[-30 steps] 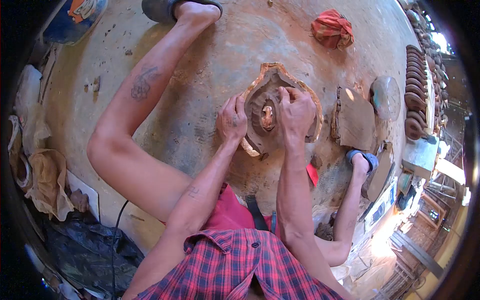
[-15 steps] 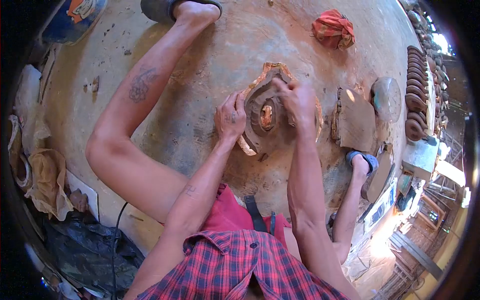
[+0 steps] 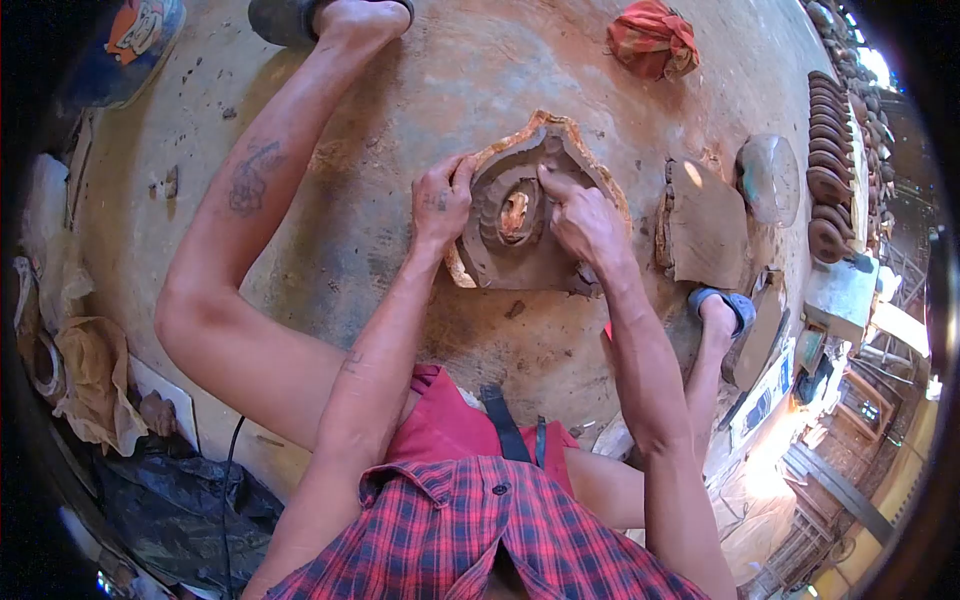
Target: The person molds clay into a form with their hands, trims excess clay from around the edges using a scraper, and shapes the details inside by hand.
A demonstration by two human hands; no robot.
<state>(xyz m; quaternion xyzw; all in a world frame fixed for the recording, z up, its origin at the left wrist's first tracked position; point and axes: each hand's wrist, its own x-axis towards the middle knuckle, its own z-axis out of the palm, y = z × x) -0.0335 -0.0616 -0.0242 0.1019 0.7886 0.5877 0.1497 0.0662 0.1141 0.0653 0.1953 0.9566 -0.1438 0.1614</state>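
A mould (image 3: pixel 452 262) with a pale orange, pointed rim stands on the floor in front of me. Grey-brown clay (image 3: pixel 525 268) lines its inside, around an oval raised ring with an orange piece (image 3: pixel 514 214) at its centre. My left hand (image 3: pixel 441 205) is closed over the mould's left edge, the fingertips partly hidden. Inside the upper right part, my right hand (image 3: pixel 592 228) presses one outstretched digit on the clay, its other fingers curled in. Whether those curled fingers hold any loose clay I cannot make out.
A red cloth bundle (image 3: pixel 653 40) lies beyond the mould. To the right are a flat clay slab (image 3: pixel 706 225), a clear plastic-looking container (image 3: pixel 768 180) and a row of brown curved pieces (image 3: pixel 828 150). Black plastic sheeting (image 3: pixel 190 510) lies at lower left.
My right hand has come down and left a little, from a blurred position to pressing inside the mould. The left hand keeps its hold on the edge. The whole view has shifted slightly.
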